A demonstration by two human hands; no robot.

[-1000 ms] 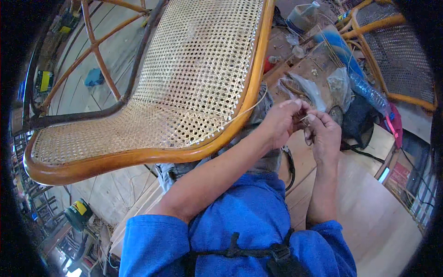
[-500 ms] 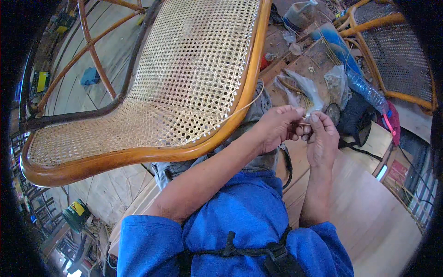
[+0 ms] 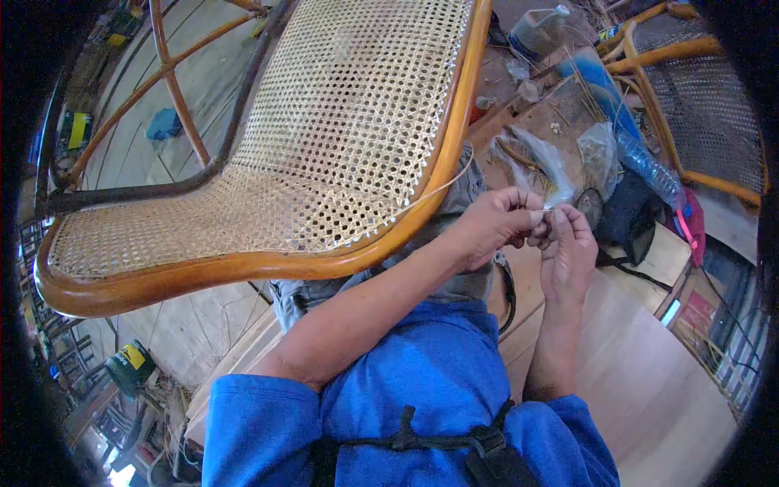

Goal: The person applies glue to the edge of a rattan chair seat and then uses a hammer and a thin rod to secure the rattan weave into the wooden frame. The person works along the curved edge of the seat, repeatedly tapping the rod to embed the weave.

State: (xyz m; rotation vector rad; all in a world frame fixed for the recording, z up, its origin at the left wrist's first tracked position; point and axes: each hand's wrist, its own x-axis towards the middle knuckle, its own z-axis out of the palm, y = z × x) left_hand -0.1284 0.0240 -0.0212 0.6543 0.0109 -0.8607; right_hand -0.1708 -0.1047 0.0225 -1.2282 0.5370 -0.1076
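A thin cane strand (image 3: 438, 188) from the woven chair seat (image 3: 324, 138) is pinched taut between closed left hand (image 3: 495, 223) and right hand (image 3: 568, 247) fingertips, keeping tension.

The person wears a bright blue short-sleeved shirt (image 3: 422, 381); both sleeves end above the elbows, leaving the forearms bare. The cloth creases in soft folds across the chest and shoulders. A black webbing strap (image 3: 422, 442) crosses the chest low in the view, joined at a black plastic buckle (image 3: 487, 445), with a knot-like fastening near the middle. Below the shirt, grey trousers (image 3: 454, 276) cover the lap. The hands, left (image 3: 495, 223) and right (image 3: 568, 252), are bare, without gloves, rings or a watch.
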